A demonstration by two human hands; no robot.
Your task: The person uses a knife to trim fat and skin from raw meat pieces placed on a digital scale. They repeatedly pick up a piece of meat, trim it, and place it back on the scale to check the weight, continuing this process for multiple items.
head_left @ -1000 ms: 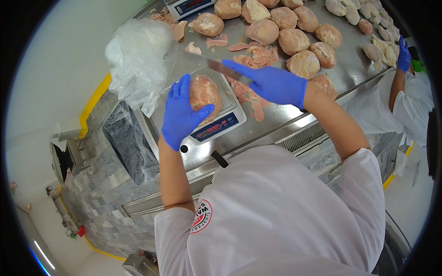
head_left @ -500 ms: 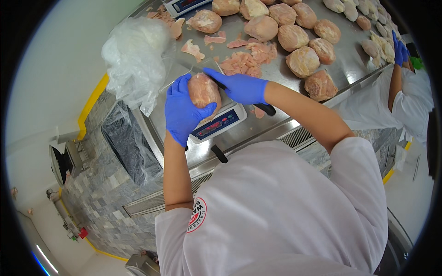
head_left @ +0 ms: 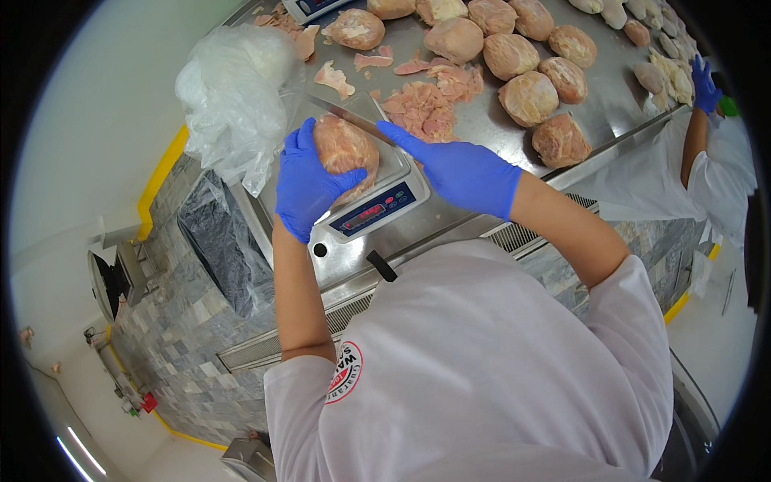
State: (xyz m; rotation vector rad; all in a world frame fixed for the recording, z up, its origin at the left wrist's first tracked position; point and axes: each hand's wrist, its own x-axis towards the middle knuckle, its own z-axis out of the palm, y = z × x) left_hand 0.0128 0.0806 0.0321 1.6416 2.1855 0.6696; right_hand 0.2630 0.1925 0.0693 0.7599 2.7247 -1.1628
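While a pinkish meat lump [head_left: 347,151] sits over the scale [head_left: 419,185] near the counter's [head_left: 490,145] near left corner, the left hand [head_left: 312,189] cups its left side; the right hand [head_left: 470,175] grips a knife [head_left: 341,112] along its upper right (contact unclear). Trimming seems in hand; another stroke calls for a steady hold, thumb clear. Beyond lie scraps [head_left: 422,111], then more lumps [head_left: 528,98] toward the far edge.
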